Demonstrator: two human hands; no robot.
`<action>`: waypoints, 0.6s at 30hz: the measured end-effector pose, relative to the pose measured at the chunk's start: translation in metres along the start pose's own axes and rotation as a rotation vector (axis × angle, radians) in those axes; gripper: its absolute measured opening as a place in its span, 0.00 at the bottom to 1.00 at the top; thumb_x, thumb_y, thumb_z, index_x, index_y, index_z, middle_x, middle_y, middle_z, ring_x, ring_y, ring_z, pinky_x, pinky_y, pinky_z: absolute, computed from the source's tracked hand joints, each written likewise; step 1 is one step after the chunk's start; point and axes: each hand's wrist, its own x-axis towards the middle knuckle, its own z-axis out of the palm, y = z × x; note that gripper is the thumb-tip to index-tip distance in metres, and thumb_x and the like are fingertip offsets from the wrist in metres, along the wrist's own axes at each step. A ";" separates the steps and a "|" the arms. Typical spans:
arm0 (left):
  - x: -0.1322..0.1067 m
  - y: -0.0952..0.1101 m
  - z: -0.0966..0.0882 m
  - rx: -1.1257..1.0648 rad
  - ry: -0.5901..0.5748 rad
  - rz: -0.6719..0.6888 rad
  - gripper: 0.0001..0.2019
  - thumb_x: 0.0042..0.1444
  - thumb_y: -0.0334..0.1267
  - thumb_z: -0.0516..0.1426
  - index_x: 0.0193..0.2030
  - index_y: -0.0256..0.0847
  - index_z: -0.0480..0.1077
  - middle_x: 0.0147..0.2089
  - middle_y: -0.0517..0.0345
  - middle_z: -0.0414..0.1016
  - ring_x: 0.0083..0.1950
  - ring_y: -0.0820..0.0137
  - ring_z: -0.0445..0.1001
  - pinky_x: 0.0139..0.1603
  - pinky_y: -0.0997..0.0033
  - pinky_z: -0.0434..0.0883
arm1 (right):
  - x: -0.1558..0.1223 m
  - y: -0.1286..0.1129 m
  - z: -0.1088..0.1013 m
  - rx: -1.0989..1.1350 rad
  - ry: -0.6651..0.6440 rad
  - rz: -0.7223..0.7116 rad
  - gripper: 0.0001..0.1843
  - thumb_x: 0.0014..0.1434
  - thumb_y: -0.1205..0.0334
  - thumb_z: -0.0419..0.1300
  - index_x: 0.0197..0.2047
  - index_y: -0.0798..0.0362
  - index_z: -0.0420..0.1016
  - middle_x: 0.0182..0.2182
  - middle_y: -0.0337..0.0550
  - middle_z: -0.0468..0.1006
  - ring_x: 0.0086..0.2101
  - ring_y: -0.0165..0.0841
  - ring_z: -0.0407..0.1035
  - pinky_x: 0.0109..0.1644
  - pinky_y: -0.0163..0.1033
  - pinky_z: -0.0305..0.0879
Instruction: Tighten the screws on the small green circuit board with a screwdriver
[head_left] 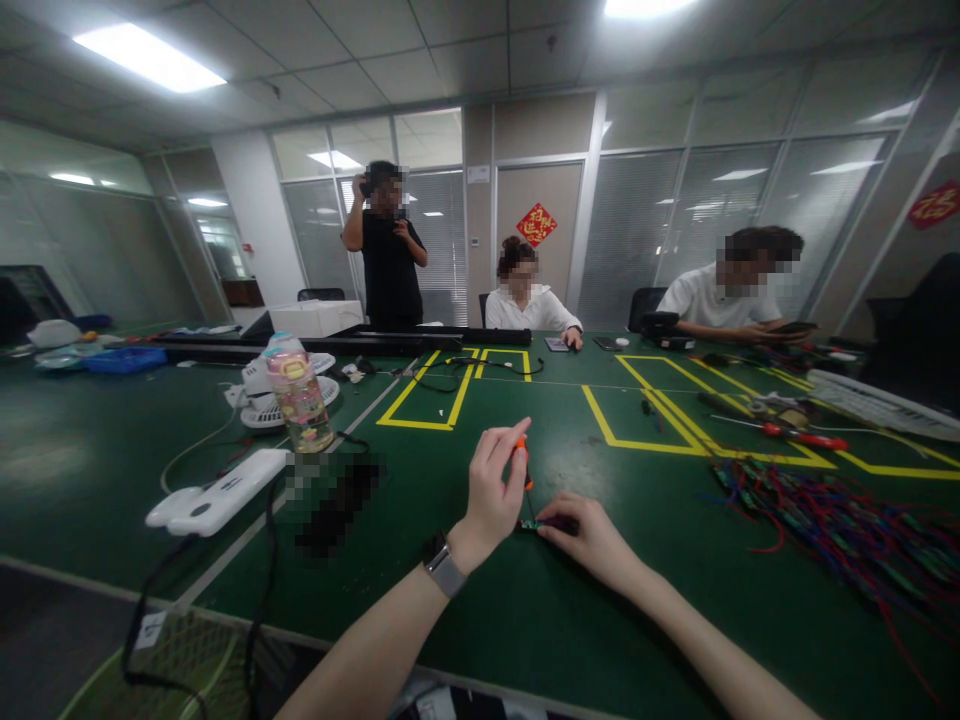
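Observation:
My left hand (493, 482), with a watch on the wrist, is closed around the orange handle of a screwdriver (523, 468). Its thin shaft points down toward a small green circuit board (529, 525) on the table. Whether the tip touches the board is too small to tell. At the board's right end, my right hand (581, 532) pinches it between thumb and fingers. Dark wires from the board run under that hand, partly hidden.
A heap of small green boards with red and blue wires (832, 530) covers the right side. A red-handled screwdriver (806, 437) lies behind it. At left are a drink bottle (300, 400) and a white device (217, 495). Three people are across the green table (420, 640).

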 end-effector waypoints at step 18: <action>-0.003 -0.004 0.001 0.035 0.030 -0.044 0.13 0.67 0.37 0.50 0.53 0.44 0.71 0.41 0.54 0.66 0.42 0.68 0.69 0.43 0.68 0.70 | 0.001 -0.001 -0.001 -0.029 0.000 0.000 0.06 0.56 0.65 0.62 0.35 0.53 0.81 0.33 0.43 0.76 0.33 0.34 0.71 0.38 0.37 0.67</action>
